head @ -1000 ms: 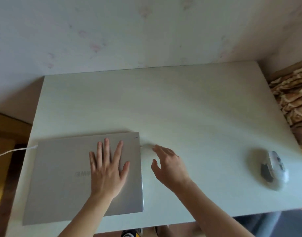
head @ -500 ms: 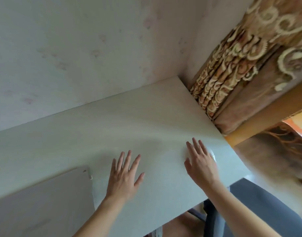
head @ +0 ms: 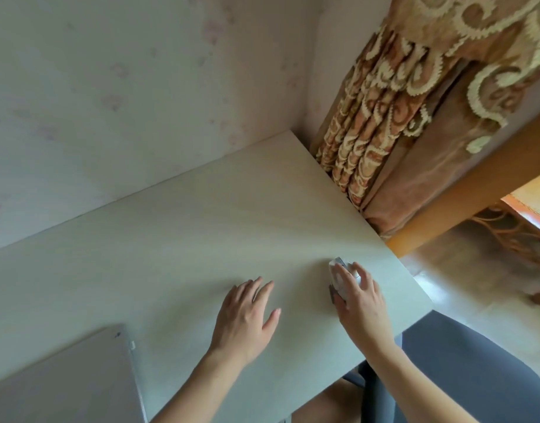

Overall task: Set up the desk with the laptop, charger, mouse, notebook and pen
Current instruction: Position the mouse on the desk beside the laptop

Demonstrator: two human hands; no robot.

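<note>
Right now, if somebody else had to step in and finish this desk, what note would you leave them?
Left hand: open and empty, low over the bare desk; contact unclear.
Right hand: fingers draped over the mouse near the desk's right edge; a firm grip cannot be told.
Laptop: closed, flat at the near left of the desk.
Done: laptop and mouse are on the desk.
Left: position the mouse. No notebook, pen or charger is in view, so check the charger, then fetch the notebook and pen.
</note>
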